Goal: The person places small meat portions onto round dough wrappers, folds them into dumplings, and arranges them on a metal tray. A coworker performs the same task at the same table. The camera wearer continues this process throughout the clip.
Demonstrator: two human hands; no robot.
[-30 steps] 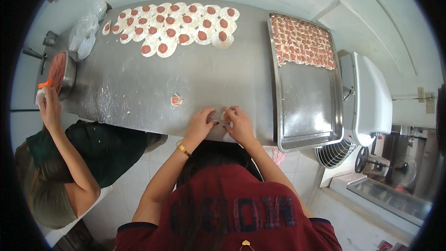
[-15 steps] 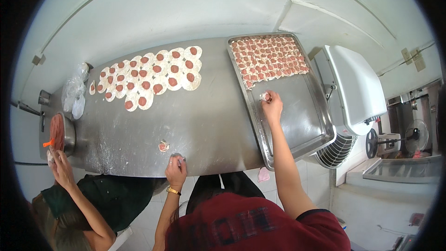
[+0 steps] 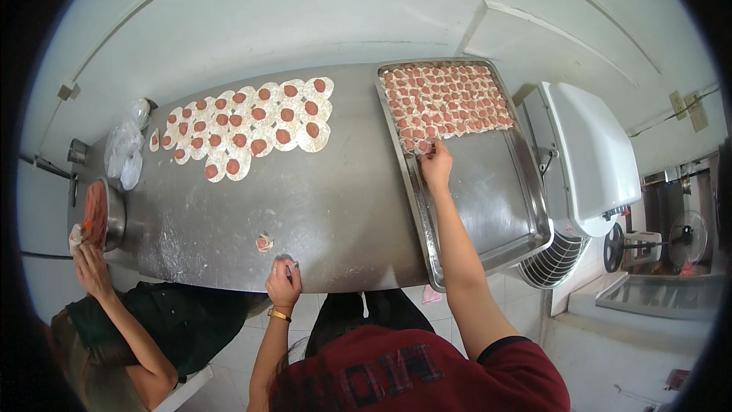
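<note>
In my right hand [image 3: 436, 166], the fingertips pinch a small open-topped dumpling [image 3: 424, 148] with pink filling. It sits at the left end of the front row on the metal tray [image 3: 488, 206], beside another dumpling. Packed rows of similar dumplings [image 3: 450, 99] cover the far part of the tray. My left hand [image 3: 283, 287] is closed near the table's front edge, with a small greyish thing at its fingers that I cannot make out. Just beyond it lies a single dumpling [image 3: 264, 243] on the steel table [image 3: 343, 221].
Round wrappers [image 3: 259, 118] topped with pink filling spread over the table's far left. A co-worker's hand [image 3: 93, 268] is at a metal bowl of pink filling [image 3: 114, 217] on the left. Behind it are plastic bags [image 3: 123, 149]. A white machine [image 3: 583, 156] stands right of the tray.
My right hand has moved farther away and slightly left, bringing its dumpling to the front row on the tray. My left hand stays closed near the table edge. The co-worker's hand has shifted slightly at the bowl.
</note>
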